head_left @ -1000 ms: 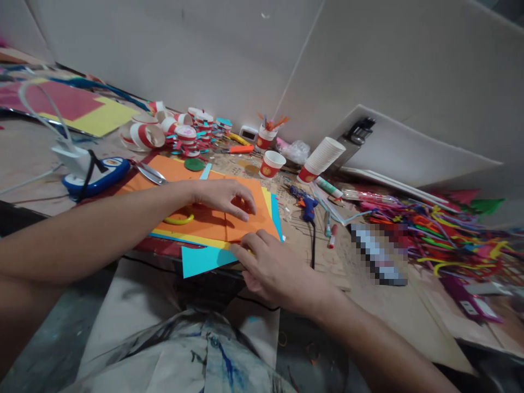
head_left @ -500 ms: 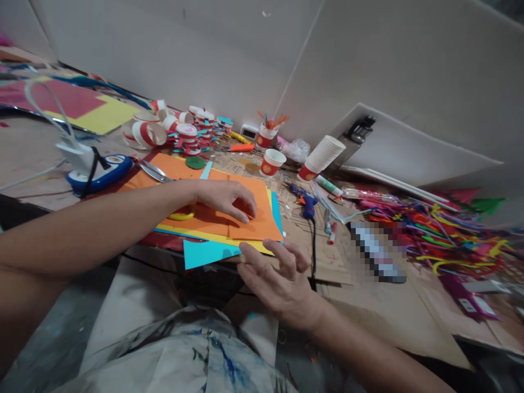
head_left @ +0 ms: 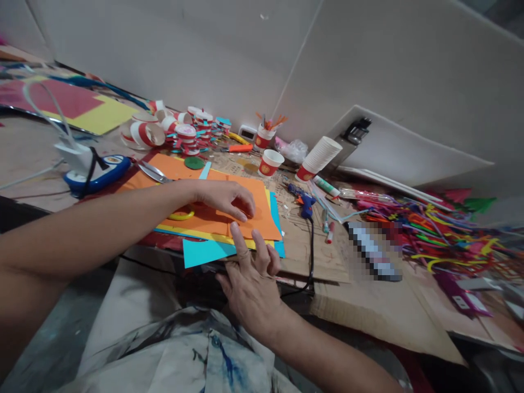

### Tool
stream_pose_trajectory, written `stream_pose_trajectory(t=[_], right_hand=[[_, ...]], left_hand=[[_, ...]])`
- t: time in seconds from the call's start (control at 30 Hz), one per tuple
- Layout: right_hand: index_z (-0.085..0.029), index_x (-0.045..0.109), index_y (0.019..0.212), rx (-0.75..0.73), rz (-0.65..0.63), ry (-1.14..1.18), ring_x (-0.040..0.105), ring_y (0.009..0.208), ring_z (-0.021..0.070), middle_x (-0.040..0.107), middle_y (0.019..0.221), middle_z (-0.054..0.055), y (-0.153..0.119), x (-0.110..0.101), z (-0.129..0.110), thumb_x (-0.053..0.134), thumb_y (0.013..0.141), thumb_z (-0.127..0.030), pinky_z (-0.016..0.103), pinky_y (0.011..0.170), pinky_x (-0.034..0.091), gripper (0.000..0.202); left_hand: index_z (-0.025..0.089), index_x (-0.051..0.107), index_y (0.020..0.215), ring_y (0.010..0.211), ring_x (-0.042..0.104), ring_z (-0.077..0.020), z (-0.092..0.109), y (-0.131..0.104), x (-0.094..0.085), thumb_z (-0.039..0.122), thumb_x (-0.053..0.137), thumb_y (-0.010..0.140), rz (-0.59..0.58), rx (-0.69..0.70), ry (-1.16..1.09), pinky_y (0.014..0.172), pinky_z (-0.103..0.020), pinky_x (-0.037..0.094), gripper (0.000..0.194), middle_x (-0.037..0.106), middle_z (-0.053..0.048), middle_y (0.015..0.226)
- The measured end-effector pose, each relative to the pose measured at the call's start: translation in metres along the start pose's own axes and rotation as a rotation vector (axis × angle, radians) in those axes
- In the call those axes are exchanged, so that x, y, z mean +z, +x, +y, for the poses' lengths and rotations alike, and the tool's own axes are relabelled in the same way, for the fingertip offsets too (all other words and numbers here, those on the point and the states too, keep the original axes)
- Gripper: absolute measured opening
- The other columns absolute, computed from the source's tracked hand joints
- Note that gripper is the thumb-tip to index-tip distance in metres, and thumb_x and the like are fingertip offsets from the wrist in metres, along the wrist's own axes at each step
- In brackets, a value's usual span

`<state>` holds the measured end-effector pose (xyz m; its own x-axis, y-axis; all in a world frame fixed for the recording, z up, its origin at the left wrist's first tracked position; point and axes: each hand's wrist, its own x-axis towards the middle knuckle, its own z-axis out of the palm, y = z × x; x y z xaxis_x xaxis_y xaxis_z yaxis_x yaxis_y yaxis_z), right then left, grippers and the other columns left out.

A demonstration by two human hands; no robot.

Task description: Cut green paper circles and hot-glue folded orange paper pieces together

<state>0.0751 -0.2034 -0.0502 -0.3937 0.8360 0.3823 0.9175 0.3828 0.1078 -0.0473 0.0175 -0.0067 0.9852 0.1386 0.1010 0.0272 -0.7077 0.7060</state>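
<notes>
Paper (head_left: 262,210), orange, lies under two empty hands: left hand (head_left: 224,197) loosely curled, right hand (head_left: 252,286) splayed at the near edge.

Coloured paper (head_left: 260,191), scissors (head_left: 152,172), a glue gun (head_left: 307,207) and pipe cleaners (head_left: 434,232) mark a craft workshop.

Head view faces forward and down, seemingly tilted.

Orange paper (head_left: 210,223) and scissors (head_left: 154,173) partly hidden behind the left arm (head_left: 123,215).
</notes>
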Motion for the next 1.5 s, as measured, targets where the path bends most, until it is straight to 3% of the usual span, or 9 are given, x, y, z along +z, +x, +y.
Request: stream_pose_trajectory(t=[0.2, 0.4, 0.63, 0.77, 0.9, 1.0, 1.13, 1.33, 1.5], right_hand=[[-0.027, 0.065, 0.08, 0.053, 0.099, -0.002, 0.019, 0.138, 0.0382, 0.046, 0.147, -0.002, 0.005, 0.012, -0.009, 0.063, 0.085, -0.033, 0.057, 0.095, 0.027, 0.008], [-0.033, 0.067, 0.089, 0.05, 0.103, 0.078, 0.02, 0.138, 0.0373, 0.042, 0.149, -0.009, 0.002, 0.015, -0.009, 0.061, 0.086, -0.03, 0.057, 0.098, 0.026, 0.007], [-0.029, 0.068, 0.092, 0.145, 0.143, 0.133, 0.035, 0.124, 0.0342, 0.053, 0.136, 0.002, 0.005, 0.008, -0.019, 0.062, 0.086, -0.03, 0.052, 0.094, 0.031, 0.008], [-0.024, 0.066, 0.104, 0.179, 0.093, 0.053, 0.036, 0.122, 0.0311, 0.055, 0.129, 0.008, 0.005, 0.0, -0.027, 0.063, 0.086, -0.031, 0.046, 0.095, 0.029, 0.02], [-0.023, 0.065, 0.104, 0.175, 0.061, -0.019, 0.029, 0.127, 0.0313, 0.047, 0.142, 0.006, 0.0, 0.004, -0.03, 0.065, 0.084, -0.033, 0.045, 0.095, 0.024, 0.022], [-0.022, 0.066, 0.092, 0.138, 0.068, -0.019, 0.023, 0.131, 0.0338, 0.04, 0.149, 0.004, -0.001, 0.01, -0.025, 0.067, 0.082, -0.028, 0.047, 0.097, 0.022, 0.011], [-0.021, 0.064, 0.077, 0.054, 0.167, 0.017, 0.024, 0.131, 0.0314, 0.046, 0.146, -0.002, 0.002, 0.013, -0.016, 0.062, 0.085, -0.021, 0.045, 0.1, 0.023, 0.009], [-0.021, 0.067, 0.087, 0.032, 0.243, 0.086, 0.033, 0.122, 0.0255, 0.059, 0.128, 0.0, 0.004, 0.005, -0.016, 0.059, 0.089, -0.02, 0.04, 0.1, 0.026, 0.009], [-0.026, 0.068, 0.092, 0.058, 0.192, 0.094, 0.031, 0.125, 0.0271, 0.049, 0.142, -0.001, 0.001, 0.0, -0.014, 0.061, 0.088, -0.023, 0.041, 0.101, 0.023, 0.009]], left_hand=[[0.018, 0.071, 0.106, 0.1, 0.063, -0.018, -0.002, 0.0, 0.0, 0.034, 0.063, 0.084, -0.014, 0.008, 0.027, 0.086, -0.023, 0.045, 0.028, 0.07, -0.009, 0.109], [0.018, 0.07, 0.106, 0.102, 0.063, -0.0179, -0.003, 0.0, 0.0, 0.035, 0.063, 0.085, -0.024, 0.014, 0.029, 0.088, -0.024, 0.045, 0.028, 0.069, -0.009, 0.111], [0.019, 0.071, 0.106, 0.102, 0.063, -0.018, -0.006, -0.001, 0.001, 0.036, 0.065, 0.084, -0.018, 0.01, -0.036, 0.088, -0.023, 0.045, 0.028, 0.068, -0.009, 0.112], [0.018, 0.07, 0.107, 0.102, 0.063, -0.0179, -0.007, 0.0, 0.001, 0.035, 0.065, 0.084, -0.021, 0.02, -0.026, 0.09, -0.024, 0.045, 0.029, 0.067, -0.009, 0.113], [0.018, 0.07, 0.107, 0.105, 0.062, -0.0175, -0.007, 0.001, 0.001, 0.034, 0.064, 0.085, -0.03, 0.033, 0.022, 0.092, -0.023, 0.044, 0.028, 0.067, -0.009, 0.114], [0.018, 0.07, 0.108, 0.106, 0.061, -0.0178, -0.008, 0.001, 0.001, 0.035, 0.063, 0.086, -0.038, 0.029, 0.027, 0.093, -0.023, 0.044, 0.028, 0.066, -0.009, 0.115], [0.017, 0.069, 0.107, 0.107, 0.061, -0.0183, -0.009, 0.001, 0.001, 0.035, 0.063, 0.086, -0.046, 0.022, -0.004, 0.093, -0.024, 0.044, 0.029, 0.066, -0.01, 0.115], [0.019, 0.07, 0.107, 0.106, 0.062, -0.0184, -0.011, 0.0, 0.002, 0.036, 0.064, 0.085, -0.03, 0.068, -0.006, 0.092, -0.024, 0.045, 0.028, 0.067, -0.009, 0.114], [0.019, 0.07, 0.106, 0.105, 0.062, -0.018, -0.009, 0.0, 0.002, 0.035, 0.064, 0.085, -0.017, 0.084, -0.013, 0.092, -0.024, 0.045, 0.027, 0.067, -0.009, 0.113]])
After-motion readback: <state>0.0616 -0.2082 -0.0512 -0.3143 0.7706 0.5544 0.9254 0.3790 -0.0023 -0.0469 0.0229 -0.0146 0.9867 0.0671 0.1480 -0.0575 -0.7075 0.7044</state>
